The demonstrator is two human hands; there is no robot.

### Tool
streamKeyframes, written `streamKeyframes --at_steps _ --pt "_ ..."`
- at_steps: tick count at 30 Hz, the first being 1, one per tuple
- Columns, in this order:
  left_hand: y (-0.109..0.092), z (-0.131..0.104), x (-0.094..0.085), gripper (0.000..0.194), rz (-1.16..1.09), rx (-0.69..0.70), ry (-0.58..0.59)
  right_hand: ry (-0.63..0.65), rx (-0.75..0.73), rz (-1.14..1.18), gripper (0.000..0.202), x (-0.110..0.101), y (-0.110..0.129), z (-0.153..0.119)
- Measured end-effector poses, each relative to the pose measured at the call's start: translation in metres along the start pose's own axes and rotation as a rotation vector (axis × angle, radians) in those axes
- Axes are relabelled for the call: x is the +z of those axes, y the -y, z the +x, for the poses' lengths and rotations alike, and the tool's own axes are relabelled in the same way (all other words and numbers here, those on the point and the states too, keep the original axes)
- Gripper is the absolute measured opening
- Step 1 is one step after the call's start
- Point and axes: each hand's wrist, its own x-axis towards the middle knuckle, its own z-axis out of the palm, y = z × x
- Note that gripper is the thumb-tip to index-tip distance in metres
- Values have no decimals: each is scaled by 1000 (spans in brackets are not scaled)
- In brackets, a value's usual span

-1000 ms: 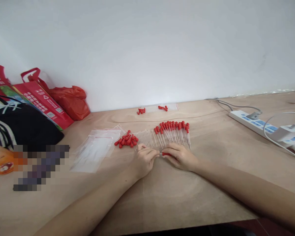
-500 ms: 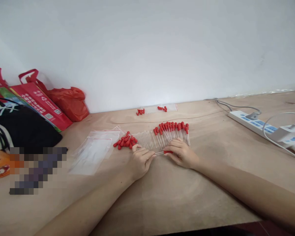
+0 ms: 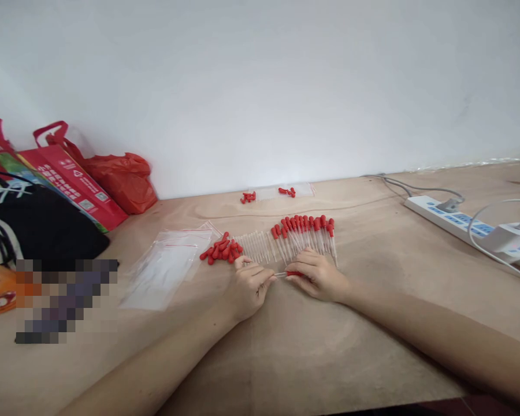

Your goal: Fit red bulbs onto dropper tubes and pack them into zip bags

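Observation:
My left hand [image 3: 252, 286] pinches a thin clear glass dropper tube [image 3: 280, 275] that lies level between my hands. Closed around a red rubber bulb [image 3: 293, 273] at the tube's right end is my right hand [image 3: 315, 276]. The bulb is partly hidden by the fingers. Just beyond my right hand, several droppers with red bulbs [image 3: 304, 223] lie in a fan, bulbs facing the wall. Bare glass tubes [image 3: 256, 245] rest in a row left of them. A heap of loose red bulbs [image 3: 222, 249] sits beyond my left hand.
Clear zip bags [image 3: 167, 266] lie on the wooden table [image 3: 329, 358] at left. Near the wall are small red bulbs [image 3: 248, 197] and another bag [image 3: 304, 189]. A power strip [image 3: 448, 216] with cables is at right; a red shopping bag [image 3: 75, 182] and black bag [image 3: 47, 228] stand far left.
My right hand has come slightly left, closer to my left hand, so less of the glass tube shows between them. The bulb stays in my right hand.

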Motion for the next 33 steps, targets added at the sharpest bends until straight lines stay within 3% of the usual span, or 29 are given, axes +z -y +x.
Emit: streamKeyframes --at_steps 6,9,13,16,19,20,22,25,33 --pt "-1 2 1 22 -37 -16 -24 -10 106 140 15 -2 0 2" --pt "-1 5 2 21 -100 -49 -66 -111 301 420 15 1 3 3" --pt "0 6 1 18 -189 -81 -38 -282 545 732 23 0 -1 7" --pt "2 5 -1 27 -203 -138 -14 -383 698 724 26 -15 -25 15" --pt "5 5 -1 21 -180 -183 10 -478 892 521 33 -37 -64 22" --pt "5 5 -1 18 -170 -190 19 -448 956 408 36 -43 -76 24" --pt "7 4 -1 16 -157 -195 28 -260 1016 143 39 -48 -95 26" --pt "8 3 0 14 -152 -196 21 -58 1020 -96 39 -43 -107 30" --pt "10 1 -1 12 -37 -240 -17 85 967 -258 37 -21 -105 42"
